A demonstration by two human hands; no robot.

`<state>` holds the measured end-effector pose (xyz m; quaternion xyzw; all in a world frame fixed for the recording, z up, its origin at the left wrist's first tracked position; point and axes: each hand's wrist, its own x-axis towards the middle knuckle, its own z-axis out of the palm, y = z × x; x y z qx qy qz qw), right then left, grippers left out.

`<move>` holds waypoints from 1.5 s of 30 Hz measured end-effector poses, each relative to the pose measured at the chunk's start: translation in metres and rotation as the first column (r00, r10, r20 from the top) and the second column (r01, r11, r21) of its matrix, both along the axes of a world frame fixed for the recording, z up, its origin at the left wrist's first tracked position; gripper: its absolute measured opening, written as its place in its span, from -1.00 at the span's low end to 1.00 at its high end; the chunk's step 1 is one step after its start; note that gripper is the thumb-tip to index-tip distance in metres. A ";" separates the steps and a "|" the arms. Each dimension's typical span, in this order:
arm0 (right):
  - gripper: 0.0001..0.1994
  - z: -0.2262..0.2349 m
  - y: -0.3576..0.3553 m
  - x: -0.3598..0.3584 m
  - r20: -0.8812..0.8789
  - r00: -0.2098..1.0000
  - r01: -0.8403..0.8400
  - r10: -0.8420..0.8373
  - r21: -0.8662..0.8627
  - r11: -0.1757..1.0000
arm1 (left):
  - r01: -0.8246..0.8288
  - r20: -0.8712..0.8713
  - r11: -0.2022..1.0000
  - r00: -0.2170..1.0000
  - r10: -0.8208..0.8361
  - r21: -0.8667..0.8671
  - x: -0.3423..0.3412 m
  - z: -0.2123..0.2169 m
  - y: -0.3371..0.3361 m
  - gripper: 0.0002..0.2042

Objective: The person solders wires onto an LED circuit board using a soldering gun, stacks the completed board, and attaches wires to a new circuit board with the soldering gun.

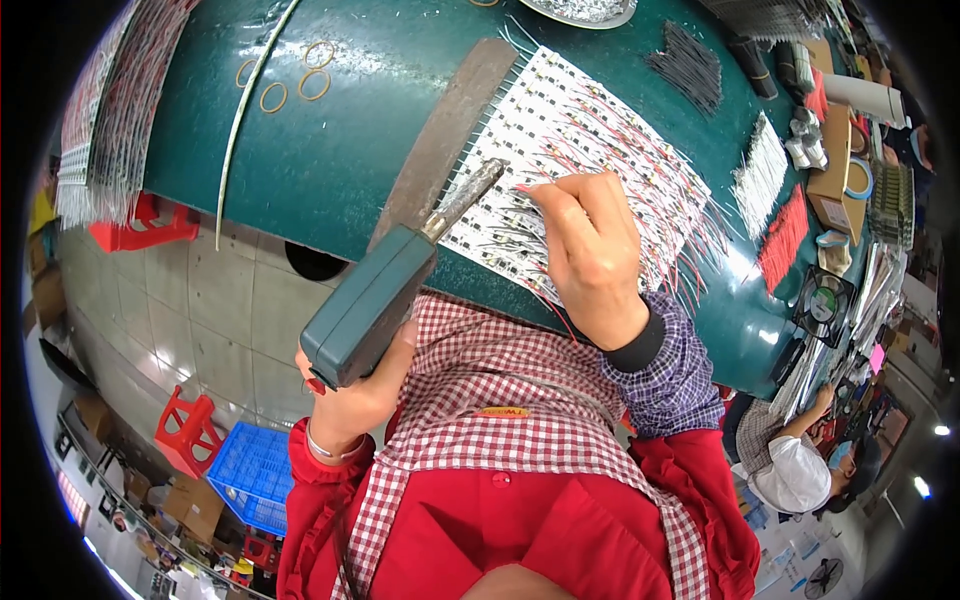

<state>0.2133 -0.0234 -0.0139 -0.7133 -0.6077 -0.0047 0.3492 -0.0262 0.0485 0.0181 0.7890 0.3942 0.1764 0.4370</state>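
Note:
My left hand (362, 402) is closed around the dark green body of a soldering gun (370, 295). Its silvery, crusted tip points up and right, over the white panel of small circuit boards (545, 90). Many red and black wires stick out from the panel's right part. My right hand (600, 262) is over the panel, thumb and forefinger pinched close to the soldering tip. Whatever sits between those fingertips is too small to make out. Along the panel's left edge lies a flat brown bar (440, 140).
Bundles of black wires (688, 68), white wires (762, 175) and red wires (783, 240) lie on the green table (345, 110). Rubber bands (314, 84) and a pale cord (243, 120) are at left. A metal dish (600, 18) stands behind; a co-worker (790, 470) sits at right.

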 end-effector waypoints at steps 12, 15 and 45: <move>-0.80 -0.005 0.001 0.000 0.012 1.000 -0.014 0.015 -0.026 1.000 | -0.016 0.105 0.998 0.994 0.021 -0.054 0.004 -0.002 -0.001 -0.88; -0.79 -0.006 0.000 0.001 0.019 1.000 -0.008 0.009 -0.044 0.999 | -0.032 0.191 0.990 0.980 0.059 -0.139 0.008 -0.005 0.001 -0.85; -0.84 -0.006 0.000 0.001 0.039 0.999 0.019 -0.019 -0.020 1.000 | -0.004 0.029 1.000 1.000 0.003 0.005 -0.001 -0.001 -0.007 -0.89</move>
